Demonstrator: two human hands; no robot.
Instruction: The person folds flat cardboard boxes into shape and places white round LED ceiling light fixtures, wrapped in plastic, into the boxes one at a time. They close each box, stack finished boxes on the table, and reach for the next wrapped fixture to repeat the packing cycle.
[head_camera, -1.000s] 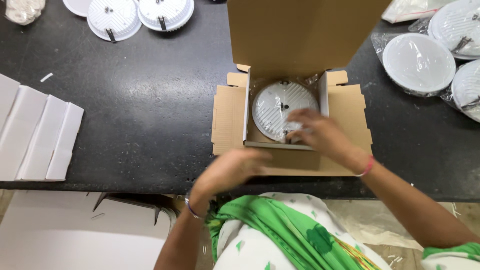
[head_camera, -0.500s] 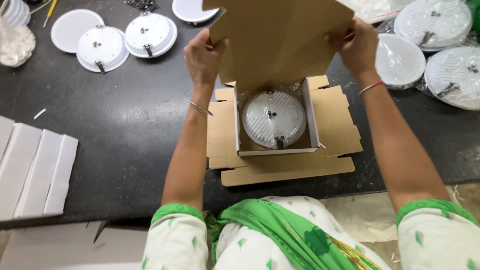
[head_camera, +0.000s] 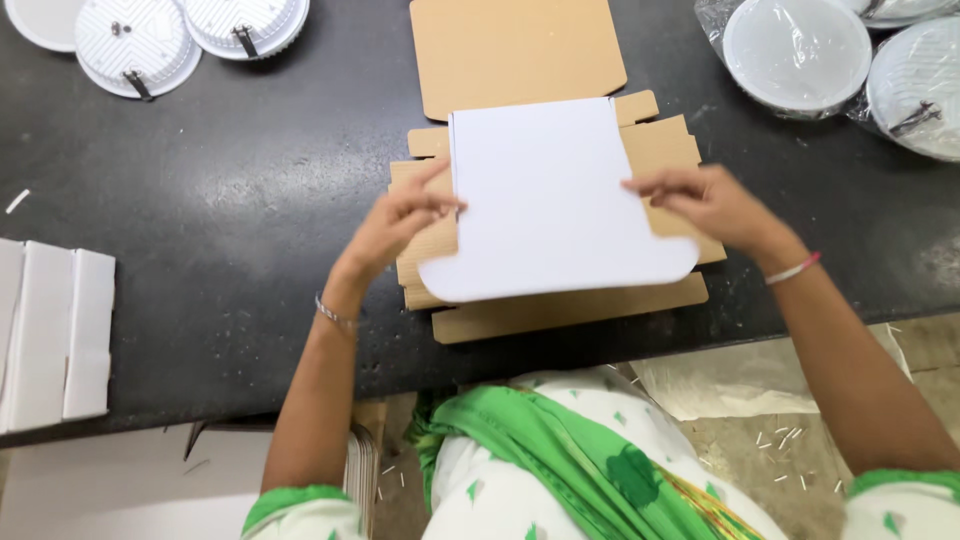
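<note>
Both hands pinch a white cardboard lid flap (head_camera: 560, 200) by its side edges, the left hand (head_camera: 395, 225) closed on the left edge and the right hand (head_camera: 705, 205) on the right, so the panel lies flat and square over the brown cardboard box (head_camera: 560, 310) between them. The box rests on the black table (head_camera: 230, 200), its brown flaps spread beneath and beyond the fingers. White round lamp housings (head_camera: 140, 45) lie well beyond the left hand, and plastic-wrapped lamps (head_camera: 795, 50) beyond the right.
</note>
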